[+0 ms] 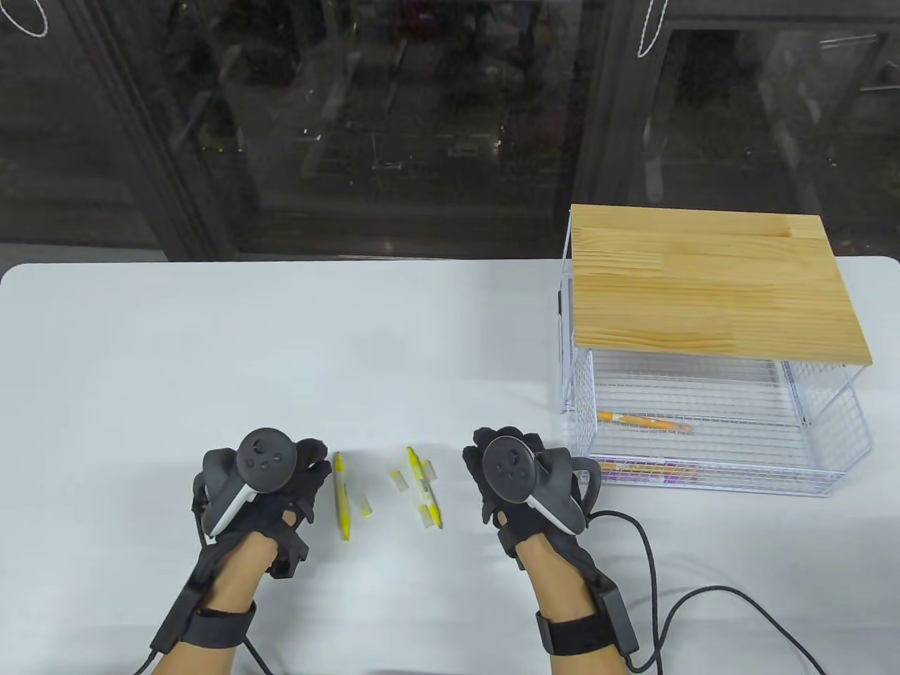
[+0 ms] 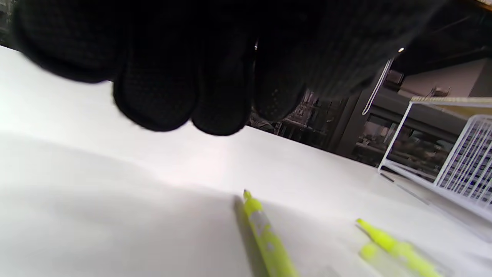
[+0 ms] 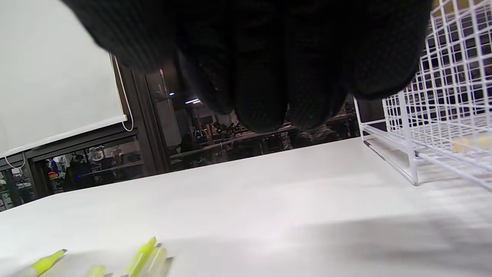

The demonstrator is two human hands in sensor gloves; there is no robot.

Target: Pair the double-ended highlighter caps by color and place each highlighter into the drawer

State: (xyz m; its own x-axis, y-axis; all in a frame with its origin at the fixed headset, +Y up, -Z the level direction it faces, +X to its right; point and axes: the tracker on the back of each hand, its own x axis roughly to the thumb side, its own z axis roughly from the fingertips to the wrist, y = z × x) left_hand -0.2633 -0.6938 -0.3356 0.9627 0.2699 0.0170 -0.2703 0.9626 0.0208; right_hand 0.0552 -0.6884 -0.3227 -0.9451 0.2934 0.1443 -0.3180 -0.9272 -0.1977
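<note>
Yellow highlighters, two, lie uncapped on the white table (image 1: 211, 337) in the lower middle of the table view: left highlighter (image 1: 342, 503) and right highlighter (image 1: 425, 496), both roughly lengthwise toward the camera, well apart from each other. Loose translucent caps lie beside them: one cap (image 1: 365, 504) just right of the left highlighter, one (image 1: 400, 480) just left of the right highlighter, another (image 1: 427, 469) at its upper right, and one (image 1: 427, 517) touching or overlapping its lower end; cannot tell which.

Left hand (image 1: 271, 485) sits just left of the left highlighter, palm down, fingers loosely curled, holding nothing. In the left wrist view its fingertips (image 2: 157, 92) hang above the table, clear of the highlighter. Right hand (image 1: 517, 481) sits between the right highlighter and the drawer, same posture, loosely curled, nothing held; fingertips (image 3: 261, 96) off the surface in the right wrist view.

White wire drawer (image 1: 710, 429) is pulled out of its wire frame at the right of the table view, under a wooden top (image 1: 710, 288). An orange highlighter (image 1: 643, 420) lies inside, and a purple one (image 1: 647, 472) along the front edge.

Dark glass windows (image 1: 351, 119) run behind the table's far edge. A black cable (image 1: 654, 569) trails from the right wrist at lower right.
</note>
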